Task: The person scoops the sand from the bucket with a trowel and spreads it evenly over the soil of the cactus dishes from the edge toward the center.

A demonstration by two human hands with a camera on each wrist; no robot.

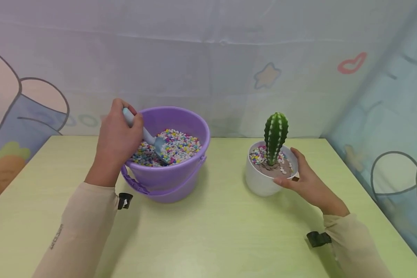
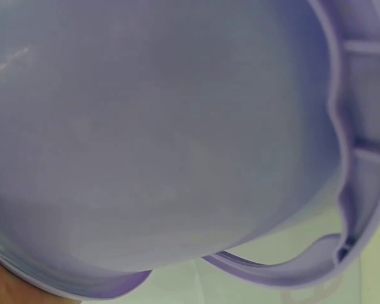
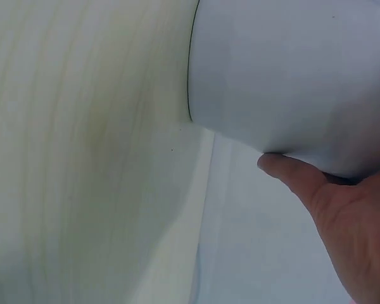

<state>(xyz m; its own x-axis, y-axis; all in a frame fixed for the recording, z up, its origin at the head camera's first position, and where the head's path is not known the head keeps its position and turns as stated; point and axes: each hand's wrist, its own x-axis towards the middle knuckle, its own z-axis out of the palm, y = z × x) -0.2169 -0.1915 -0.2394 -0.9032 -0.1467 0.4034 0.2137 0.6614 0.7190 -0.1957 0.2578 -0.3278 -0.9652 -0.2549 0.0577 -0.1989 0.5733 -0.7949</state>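
My left hand [image 1: 118,135] grips the handle of a light blue toy shovel [image 1: 148,136]. Its scoop dips into small multicoloured pebbles [image 1: 182,148] inside a purple bucket [image 1: 166,177]. The bucket's outer wall [image 2: 177,139] fills most of the left wrist view. On the right, a white plant pot [image 1: 260,181] holds a green cactus [image 1: 276,135] in brownish soil. Coloured pebbles cover part of that soil, mostly on the left. My right hand [image 1: 309,183] holds the pot by its right side, thumb in front; the right wrist view shows a finger against the pot [image 3: 291,82].
Both containers stand on a pale yellow-green wood-grain table [image 1: 208,231]. The bucket's purple carrying handle [image 1: 184,183] hangs down its front. Behind the table is a printed cloth backdrop [image 1: 194,69], with another cloth [image 1: 396,116] along the right edge.
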